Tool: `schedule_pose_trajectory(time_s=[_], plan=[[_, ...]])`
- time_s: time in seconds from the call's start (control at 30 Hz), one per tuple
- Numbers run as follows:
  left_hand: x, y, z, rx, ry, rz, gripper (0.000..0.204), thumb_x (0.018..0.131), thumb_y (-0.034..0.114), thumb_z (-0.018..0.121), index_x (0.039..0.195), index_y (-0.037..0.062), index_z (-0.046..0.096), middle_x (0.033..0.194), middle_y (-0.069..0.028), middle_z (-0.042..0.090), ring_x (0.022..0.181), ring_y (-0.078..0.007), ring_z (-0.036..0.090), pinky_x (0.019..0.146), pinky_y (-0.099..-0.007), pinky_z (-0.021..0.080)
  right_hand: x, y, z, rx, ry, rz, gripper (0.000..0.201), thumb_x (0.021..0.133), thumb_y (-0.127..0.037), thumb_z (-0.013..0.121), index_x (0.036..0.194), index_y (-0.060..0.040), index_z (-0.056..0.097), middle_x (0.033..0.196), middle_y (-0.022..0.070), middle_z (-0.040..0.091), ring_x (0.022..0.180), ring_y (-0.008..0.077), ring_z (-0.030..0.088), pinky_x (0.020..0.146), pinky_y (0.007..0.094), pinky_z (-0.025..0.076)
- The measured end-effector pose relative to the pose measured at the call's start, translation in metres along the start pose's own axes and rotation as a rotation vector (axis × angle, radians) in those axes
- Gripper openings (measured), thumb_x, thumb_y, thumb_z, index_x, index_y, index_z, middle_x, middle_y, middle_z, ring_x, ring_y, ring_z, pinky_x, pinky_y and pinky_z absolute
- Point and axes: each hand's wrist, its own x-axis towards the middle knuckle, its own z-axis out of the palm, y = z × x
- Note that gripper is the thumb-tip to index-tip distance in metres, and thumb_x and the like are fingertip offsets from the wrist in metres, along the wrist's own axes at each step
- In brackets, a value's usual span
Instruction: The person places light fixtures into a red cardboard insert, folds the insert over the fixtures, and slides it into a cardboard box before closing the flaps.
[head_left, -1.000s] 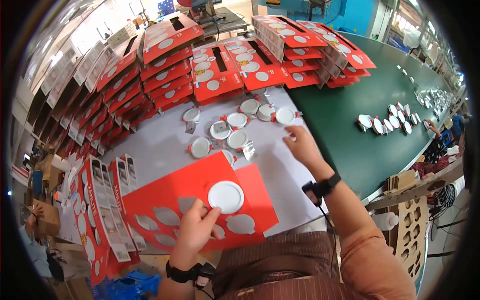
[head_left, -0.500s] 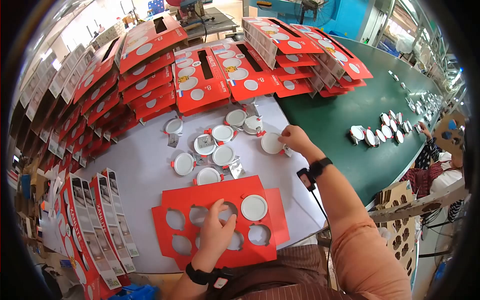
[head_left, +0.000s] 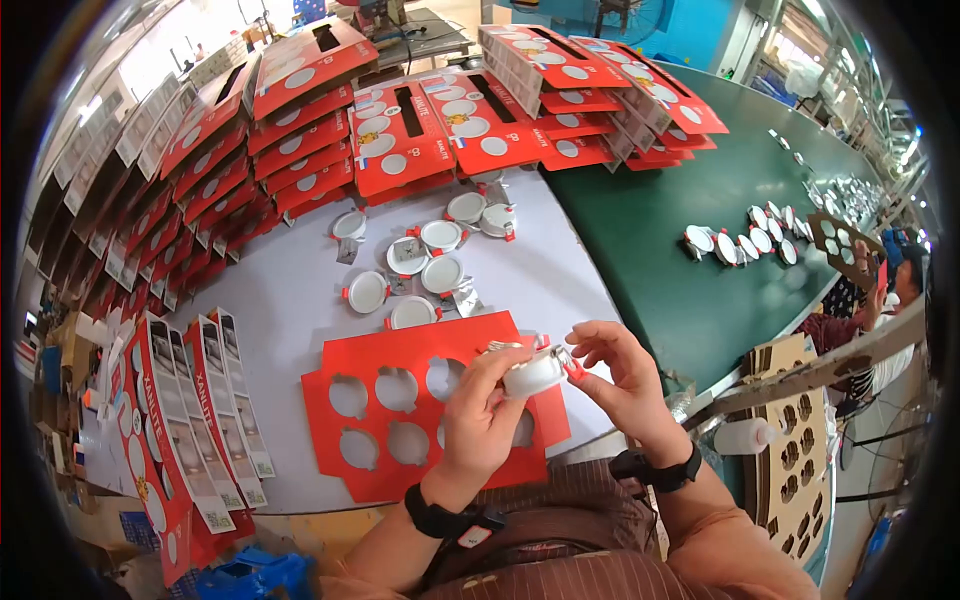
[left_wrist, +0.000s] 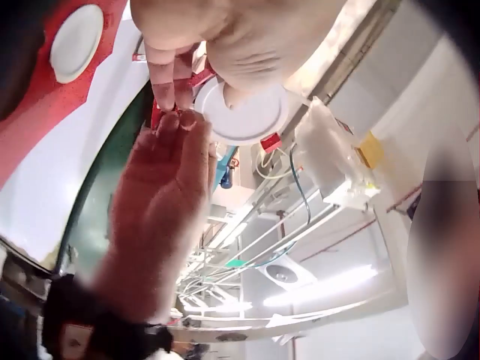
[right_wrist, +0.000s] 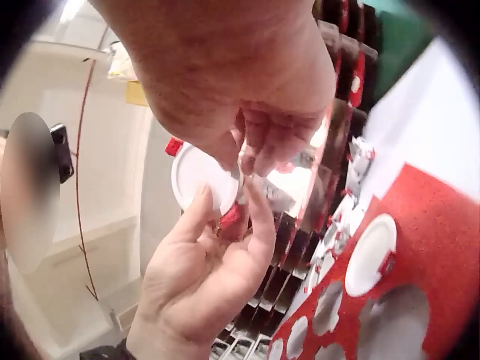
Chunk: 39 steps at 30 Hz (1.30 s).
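Note:
My left hand holds a round white downlight with red clips, its thumb on the white face in both wrist views. The right hand pinches at the downlight's edge, thumb against a red clip. Beneath both hands lies a red cardboard insert with rows of round cutouts on the white table. One downlight sits in the insert, as the right wrist view shows; the hands hide it in the head view. Several loose downlights lie beyond the insert.
Stacked red printed boxes line the back and left. More boxes stand at the near left. A green surface carrying downlights runs along the right. Brown cutout cardboard and a white bottle are near right; another person sits beyond.
The right hand has picked up a downlight from the table and brought it back over the insert. My left hand has risen from the insert and now holds that downlight.

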Motion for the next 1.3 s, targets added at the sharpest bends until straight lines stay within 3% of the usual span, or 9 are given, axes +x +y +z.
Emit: schedule_pose_trajectory(time_s=[0.27, 0.33, 0.6, 0.73, 0.93, 1.0, 1.07, 1.13, 1.3], plan=[[-0.016, 0.046, -0.003, 0.386, -0.049, 0.283, 0.046, 0.075, -0.008, 0.069, 0.118, 0.0030, 0.058, 0.118, -0.0120, 0.059, 0.103, -0.0236, 0.061, 0.081, -0.0340, 0.053, -0.020, -0.054, -0.006, -0.432, -0.012, -0.436, 0.040, 0.067, 0.004, 0.073, 0.105, -0.0049, 0.064, 0.103, 0.0104, 0.064, 0.087, 0.0285, 0.059, 0.075, 0.0360, 0.048], [-0.024, 0.050, 0.007, 0.120, 0.270, 0.190, 0.053, 0.074, -0.009, 0.070, 0.124, 0.0012, 0.054, 0.130, -0.0147, 0.051, 0.107, -0.0231, 0.060, 0.082, -0.0339, 0.054, -0.031, -0.048, -0.003, -0.383, 0.059, -0.403, 0.039, 0.069, 0.004, 0.072, 0.106, -0.0043, 0.064, 0.099, 0.0108, 0.065, 0.089, 0.0284, 0.060, 0.076, 0.0361, 0.049], [-0.049, 0.036, 0.001, -0.099, -0.135, 0.032, 0.065, 0.082, -0.014, 0.061, 0.141, 0.0024, 0.038, 0.145, -0.0143, 0.035, 0.132, -0.0260, 0.042, 0.105, -0.0381, 0.042, -0.072, -0.033, 0.022, 0.037, 0.061, -0.257, 0.034, 0.080, 0.004, 0.068, 0.112, -0.0006, 0.058, 0.107, 0.0114, 0.064, 0.098, 0.0208, 0.061, 0.087, 0.0314, 0.048], [-0.041, 0.060, 0.004, 0.361, 0.079, 0.269, 0.062, 0.082, -0.011, 0.064, 0.138, 0.0026, 0.041, 0.138, -0.0140, 0.044, 0.125, -0.0228, 0.049, 0.101, -0.0351, 0.045, -0.077, -0.036, 0.023, 0.278, 0.079, -0.076, 0.030, 0.088, 0.004, 0.063, 0.116, 0.0038, 0.053, 0.109, 0.0079, 0.061, 0.100, 0.0132, 0.058, 0.088, 0.0293, 0.048], [-0.047, 0.049, -0.004, -0.094, -0.152, -0.073, 0.045, 0.081, -0.003, 0.071, 0.121, 0.0009, 0.051, 0.112, -0.0082, 0.059, 0.106, -0.0144, 0.058, 0.090, -0.0295, 0.050, -0.076, -0.038, 0.014, 0.349, -0.016, 0.071, 0.030, 0.088, 0.000, 0.064, 0.116, 0.0016, 0.056, 0.111, 0.0076, 0.061, 0.100, 0.0137, 0.058, 0.088, 0.0295, 0.047], [-0.044, 0.057, -0.008, 0.008, -0.253, -0.145, 0.040, 0.082, -0.002, 0.071, 0.118, 0.0005, 0.053, 0.109, -0.0062, 0.059, 0.102, -0.0123, 0.059, 0.085, -0.0280, 0.051, -0.052, -0.063, -0.013, 0.066, -0.100, -0.092, 0.030, 0.087, -0.001, 0.066, 0.115, 0.0009, 0.058, 0.115, 0.0082, 0.060, 0.100, 0.0146, 0.058, 0.088, 0.0296, 0.047], [-0.042, 0.062, -0.008, -0.022, -0.309, -0.206, 0.040, 0.082, -0.001, 0.071, 0.117, 0.0004, 0.054, 0.108, -0.0057, 0.060, 0.100, -0.0118, 0.059, 0.084, -0.0274, 0.051, -0.041, -0.073, -0.019, 0.087, -0.121, -0.083, 0.026, 0.086, -0.003, 0.068, 0.111, 0.0003, 0.061, 0.110, 0.0077, 0.063, 0.096, 0.0145, 0.060, 0.084, 0.0286, 0.048], [-0.040, 0.066, -0.007, -0.048, -0.368, -0.264, 0.039, 0.082, -0.001, 0.072, 0.117, 0.0003, 0.055, 0.106, -0.0051, 0.061, 0.098, -0.0112, 0.060, 0.083, -0.0268, 0.051, -0.032, -0.073, -0.025, 0.050, -0.483, 0.005, 0.019, 0.088, -0.006, 0.067, 0.105, -0.0006, 0.063, 0.098, 0.0060, 0.066, 0.089, 0.0128, 0.061, 0.080, 0.0274, 0.049], [-0.039, 0.070, -0.010, -0.232, -0.488, -0.449, 0.036, 0.083, 0.005, 0.073, 0.116, -0.0015, 0.059, 0.099, -0.0024, 0.060, 0.088, -0.0086, 0.060, 0.075, -0.0244, 0.052, -0.027, -0.065, -0.024, 0.264, -0.542, 0.227, 0.012, 0.091, -0.012, 0.065, 0.095, -0.0012, 0.063, 0.086, -0.0014, 0.063, 0.082, 0.0054, 0.056, 0.073, 0.0233, 0.047]])
